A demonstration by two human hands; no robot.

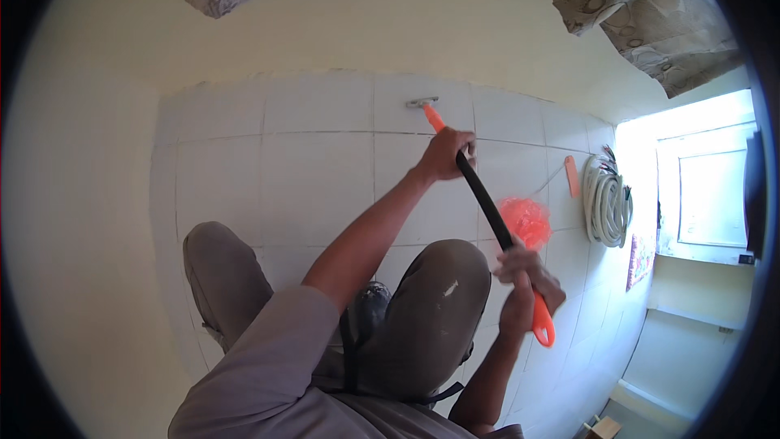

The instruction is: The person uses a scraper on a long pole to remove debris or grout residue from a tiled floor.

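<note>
both hands grip one long scraper (pixel 487 203): the left hand (pixel 445 154) is closed around its black shaft near the top, the right hand (pixel 528 276) wrapped around the lower orange end. the scraper's metal head (pixel 422 102) presses against the white tiled wall (pixel 309 162). right of the scraper hang an orange mesh puff (pixel 526 219) and a coiled hose (pixel 608 199).

A small brown cardboard box (pixel 603 428) sits on the floor at the lower right edge.
</note>
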